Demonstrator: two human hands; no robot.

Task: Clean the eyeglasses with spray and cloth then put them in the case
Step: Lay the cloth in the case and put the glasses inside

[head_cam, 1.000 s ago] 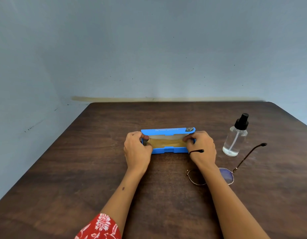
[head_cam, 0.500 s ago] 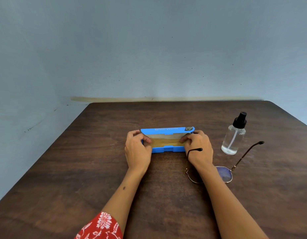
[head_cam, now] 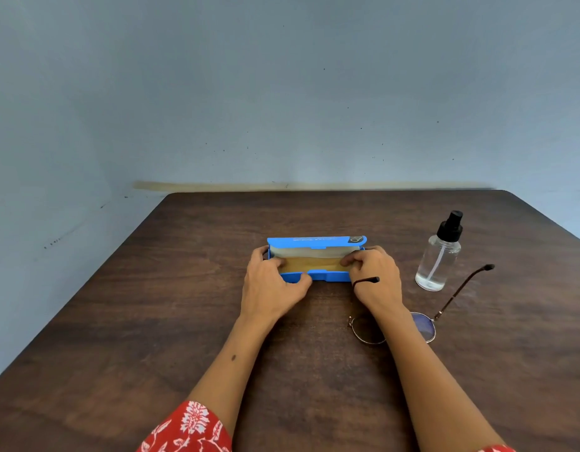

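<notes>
**Case open, cleaning not yet begun**

Our left hand (head_cam: 275, 285) grips the near wall of the blue eyeglass case (head_cam: 316, 259), thumb against its front; our right hand (head_cam: 373, 275) has its fingers curled into the open case on the tan cloth (head_cam: 310, 263). The eyeglasses (head_cam: 422, 324) lie unfolded on the wooden table (head_cam: 184, 288), partly under our right forearm, near the upright spray bottle (head_cam: 440, 256). Spraying, wiping and casing all look to remain.

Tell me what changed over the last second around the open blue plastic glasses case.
The left hand shifted its thumb down onto the front edge of the open blue plastic glasses case; the right hand slid its fingers inward onto the tan cloth. The clear spray bottle, round wire-rimmed eyeglasses and case stayed put.
</notes>
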